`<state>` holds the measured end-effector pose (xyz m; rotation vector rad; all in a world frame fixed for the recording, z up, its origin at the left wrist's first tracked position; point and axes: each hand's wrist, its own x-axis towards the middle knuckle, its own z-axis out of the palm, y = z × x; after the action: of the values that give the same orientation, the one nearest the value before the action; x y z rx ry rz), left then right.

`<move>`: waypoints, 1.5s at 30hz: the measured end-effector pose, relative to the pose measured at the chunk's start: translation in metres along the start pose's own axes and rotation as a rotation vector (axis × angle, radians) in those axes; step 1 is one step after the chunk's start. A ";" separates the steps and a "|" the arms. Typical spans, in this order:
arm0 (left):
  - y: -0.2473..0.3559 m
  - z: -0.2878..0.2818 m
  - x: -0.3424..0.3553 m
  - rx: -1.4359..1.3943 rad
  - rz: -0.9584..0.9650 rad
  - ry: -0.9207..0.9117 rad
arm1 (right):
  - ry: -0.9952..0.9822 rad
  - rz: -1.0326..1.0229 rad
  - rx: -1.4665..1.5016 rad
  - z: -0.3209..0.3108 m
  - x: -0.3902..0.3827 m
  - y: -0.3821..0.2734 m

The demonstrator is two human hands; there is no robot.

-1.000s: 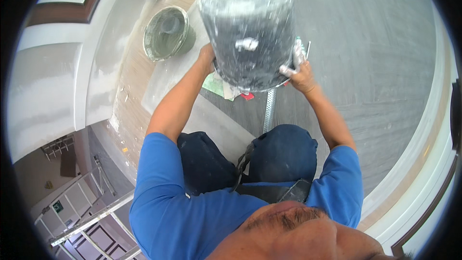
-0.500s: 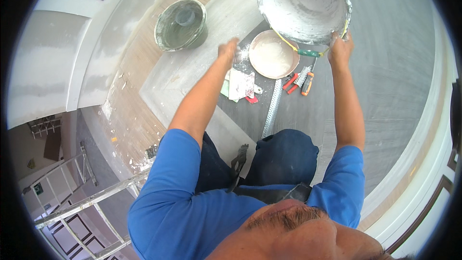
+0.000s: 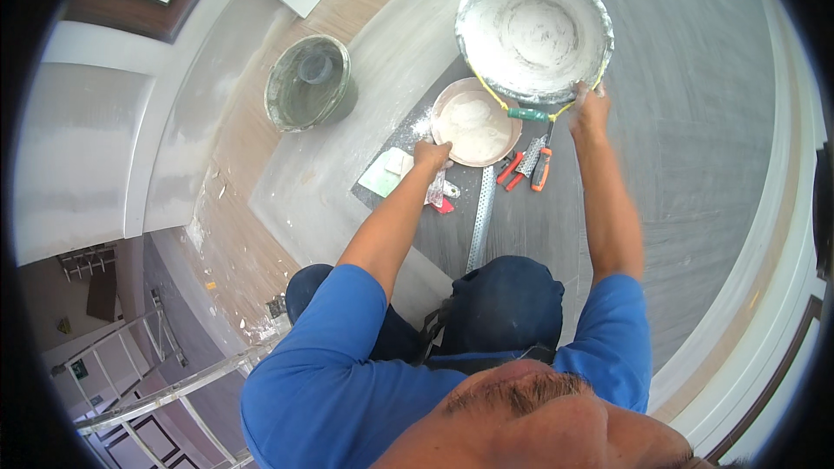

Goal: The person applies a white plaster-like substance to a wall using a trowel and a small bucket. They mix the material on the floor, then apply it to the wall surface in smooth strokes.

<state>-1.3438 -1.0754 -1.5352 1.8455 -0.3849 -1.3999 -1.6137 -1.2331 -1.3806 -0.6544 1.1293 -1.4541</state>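
My right hand is closed on the near right rim of a large bucket. Its mouth faces me and its inside is smeared white; a yellow wire handle with a green grip hangs along the near side. At the near left edge of a shallow round tub of white powder, my left hand has its fingers closed on the rim. Beside that hand lie a pale green and white flat piece and a red-ended tool, both partly hidden by my forearm.
A grey-green bucket with a cup inside stands at the left. Red-handled snips, an orange-handled tool and a perforated metal strip lie near the tub. A ladder is at lower left.
My left hand has come to the tub's near left rim from beside it. The large bucket's mouth is tilted more toward me, with my right hand still on its rim. The view has shifted slightly.
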 end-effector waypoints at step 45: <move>0.089 -0.049 -0.019 -0.223 0.056 -0.054 | -0.616 -0.812 -0.987 -0.088 -0.103 0.090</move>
<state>-1.2869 -1.1021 -1.4525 1.6078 -0.2932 -1.3974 -1.6302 -1.1029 -1.4754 -2.2788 1.0630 -1.0628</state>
